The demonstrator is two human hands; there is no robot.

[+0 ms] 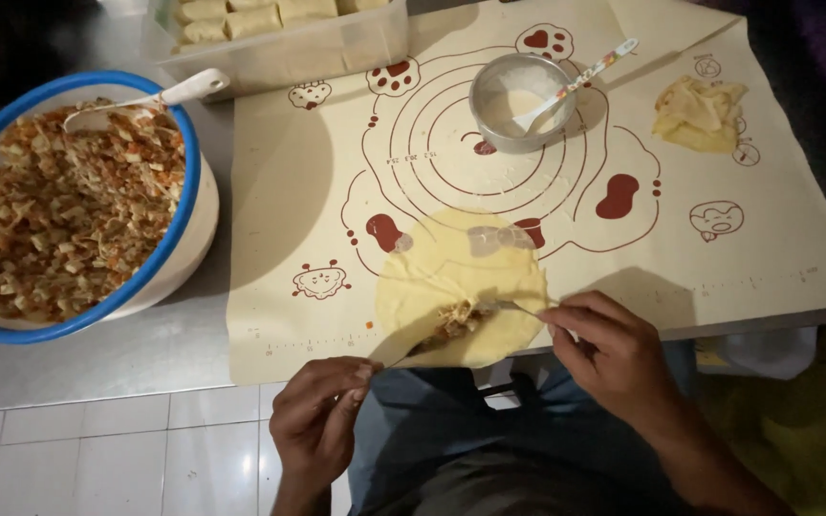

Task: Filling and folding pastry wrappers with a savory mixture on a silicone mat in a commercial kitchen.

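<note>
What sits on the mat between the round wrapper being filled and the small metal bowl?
Nothing: in the head view, only bare silicone mat with printed rings lies between the wrapper and the metal bowl.

Bare baking mat (pixel 623 258) lies open to the right of the round wrapper (pixel 461 282); the small metal bowl (pixel 520 100) with its spoon (pixel 580 81) blocks the way straight ahead; the big blue-rimmed bowl of filling (pixel 69 210) crowds the left; a clear container of rolls (pixel 279 38) closes the far edge; a scrap of dough (pixel 700 115) sits far right; the hands (pixel 322 420) have free desk (pixel 97 363) near-left.
</note>
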